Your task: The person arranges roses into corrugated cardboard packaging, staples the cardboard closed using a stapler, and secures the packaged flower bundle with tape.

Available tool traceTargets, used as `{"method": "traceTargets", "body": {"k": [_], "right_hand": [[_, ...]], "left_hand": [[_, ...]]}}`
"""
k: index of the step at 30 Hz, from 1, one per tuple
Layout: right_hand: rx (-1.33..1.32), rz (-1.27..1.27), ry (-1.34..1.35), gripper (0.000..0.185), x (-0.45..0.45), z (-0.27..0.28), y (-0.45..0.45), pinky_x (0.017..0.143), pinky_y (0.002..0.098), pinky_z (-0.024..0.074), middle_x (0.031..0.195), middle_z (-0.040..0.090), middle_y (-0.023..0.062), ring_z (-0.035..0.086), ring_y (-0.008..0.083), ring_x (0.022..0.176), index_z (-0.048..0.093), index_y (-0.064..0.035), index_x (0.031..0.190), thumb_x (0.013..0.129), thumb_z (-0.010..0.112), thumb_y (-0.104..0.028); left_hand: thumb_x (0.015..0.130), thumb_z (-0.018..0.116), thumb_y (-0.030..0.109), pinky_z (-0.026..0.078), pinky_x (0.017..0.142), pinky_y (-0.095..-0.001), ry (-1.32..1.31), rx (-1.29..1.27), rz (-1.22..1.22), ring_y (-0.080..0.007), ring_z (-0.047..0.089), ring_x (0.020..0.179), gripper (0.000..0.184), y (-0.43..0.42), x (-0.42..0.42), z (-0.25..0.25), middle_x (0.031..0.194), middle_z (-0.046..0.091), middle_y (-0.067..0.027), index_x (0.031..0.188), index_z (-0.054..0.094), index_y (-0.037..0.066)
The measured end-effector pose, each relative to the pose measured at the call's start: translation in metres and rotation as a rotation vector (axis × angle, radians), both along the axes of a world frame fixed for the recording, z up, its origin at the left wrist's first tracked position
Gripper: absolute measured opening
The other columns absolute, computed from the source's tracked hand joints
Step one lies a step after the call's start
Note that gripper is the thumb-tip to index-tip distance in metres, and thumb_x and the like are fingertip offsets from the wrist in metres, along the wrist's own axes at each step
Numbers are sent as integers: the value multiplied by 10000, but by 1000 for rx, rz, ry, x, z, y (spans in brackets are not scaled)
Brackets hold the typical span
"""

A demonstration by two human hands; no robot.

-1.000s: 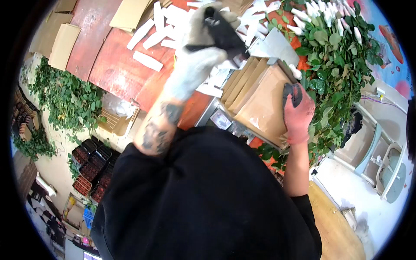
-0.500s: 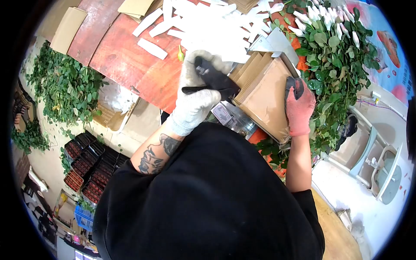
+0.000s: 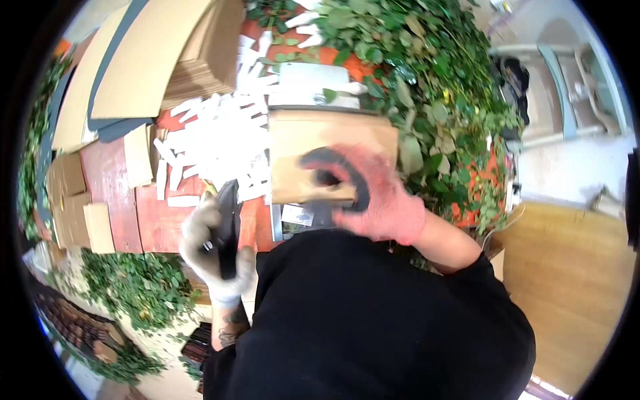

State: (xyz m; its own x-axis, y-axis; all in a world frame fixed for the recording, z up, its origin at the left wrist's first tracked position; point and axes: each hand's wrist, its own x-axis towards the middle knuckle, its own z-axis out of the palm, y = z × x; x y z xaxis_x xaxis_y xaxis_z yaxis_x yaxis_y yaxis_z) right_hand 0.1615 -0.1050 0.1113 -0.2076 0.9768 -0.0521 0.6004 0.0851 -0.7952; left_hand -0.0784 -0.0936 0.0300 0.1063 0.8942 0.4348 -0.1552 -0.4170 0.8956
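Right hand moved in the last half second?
Yes: the right hand has moved left and nearer, from the right edge of the cardboard stack to over its near part.

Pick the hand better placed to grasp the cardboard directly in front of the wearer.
Right, most likely: the right hand, though blurred, is over that cardboard, while the left hand is off to its left, holding a black object.

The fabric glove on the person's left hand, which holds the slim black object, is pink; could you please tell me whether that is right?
Not quite: the head view shows the fabric glove on the left hand is off-white, not pink. The pink glove is on the right hand. That left hand does hold the slim black object.
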Motion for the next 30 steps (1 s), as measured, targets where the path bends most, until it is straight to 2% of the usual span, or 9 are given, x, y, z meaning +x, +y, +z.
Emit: {"method": "traceTargets", "body": {"k": [1, 4, 9, 16, 18, 20, 25, 27, 30], "right_hand": [[-71, 56, 411, 675, -6, 1, -11, 927, 370, 422, 1163, 533, 149, 537, 281, 1078, 420, -104, 1339, 762, 703, -310], [-282, 357, 702, 853, 0, -20, -40, 1040, 383, 333, 1361, 400, 208, 422, 273, 1245, 225, -17, 1433, 778, 704, -277], [-403, 2, 1357, 616, 13, -3, -75, 955, 387, 417, 1227, 506, 147, 515, 254, 1108, 379, -52, 1365, 859, 636, -292], [-285, -271, 1322, 721, 42, -8, -94, 841, 396, 483, 1175, 512, 157, 563, 269, 1017, 288, -78, 1414, 848, 640, -352], [-227, -351, 1252, 752, 57, -2, -98, 809, 399, 502, 1160, 514, 160, 577, 273, 991, 261, -85, 1428, 844, 641, -369], [-109, -375, 1134, 783, 85, 10, -97, 777, 402, 521, 1145, 516, 163, 591, 277, 966, 235, -93, 1442, 841, 642, -386], [111, -254, 968, 902, 135, 28, -82, 851, 412, 499, 1219, 499, 151, 574, 264, 1034, 216, -92, 1457, 759, 741, -318], [250, -536, 645, 925, 137, 27, -78, 941, 395, 442, 1287, 472, 147, 548, 239, 1093, 230, -64, 1452, 727, 760, -281], [201, -419, 720, 863, 154, 17, -71, 1000, 345, 390, 1346, 463, 136, 515, 259, 1190, 303, -33, 1419, 697, 755, -174]], "left_hand": [[708, 788, 244, 340, 1031, -543, 241, 241, -77, -267, 514, 1068, 499, 3, 5, 16, 1126, 504, -93, 1079, 489, 95], [742, 740, 254, 343, 1024, -535, 645, 745, -260, -237, 534, 939, 222, 15, 33, 62, 914, 553, -70, 818, 578, 123], [790, 600, 212, 511, 828, -328, 467, 1002, -620, -231, 612, 1000, 128, 17, 110, 108, 1051, 619, -84, 909, 591, 168], [731, 548, 2, 436, 952, -460, 319, 664, -1067, -326, 541, 1129, 394, 19, 134, 105, 1153, 572, -143, 1120, 596, 48], [689, 483, -52, 413, 934, -480, 338, 545, -885, -369, 562, 1077, 364, 39, 130, 108, 1120, 595, -194, 1019, 610, 32], [807, 586, 134, 422, 904, -439, 763, 440, -356, -339, 564, 1038, 291, 63, 131, 79, 1087, 605, -162, 1072, 598, 15], [822, 612, 243, 442, 813, -435, 1206, 492, -268, -328, 573, 941, 312, 80, 152, 27, 1030, 602, -128, 1063, 605, 45], [821, 615, 257, 445, 774, -412, 1183, 506, -231, -300, 577, 901, 261, 80, 154, 21, 978, 604, -99, 997, 621, 65], [804, 637, 252, 445, 751, -407, 1216, 519, -197, -272, 577, 856, 177, 85, 160, 13, 899, 600, -65, 871, 628, 88]]}}
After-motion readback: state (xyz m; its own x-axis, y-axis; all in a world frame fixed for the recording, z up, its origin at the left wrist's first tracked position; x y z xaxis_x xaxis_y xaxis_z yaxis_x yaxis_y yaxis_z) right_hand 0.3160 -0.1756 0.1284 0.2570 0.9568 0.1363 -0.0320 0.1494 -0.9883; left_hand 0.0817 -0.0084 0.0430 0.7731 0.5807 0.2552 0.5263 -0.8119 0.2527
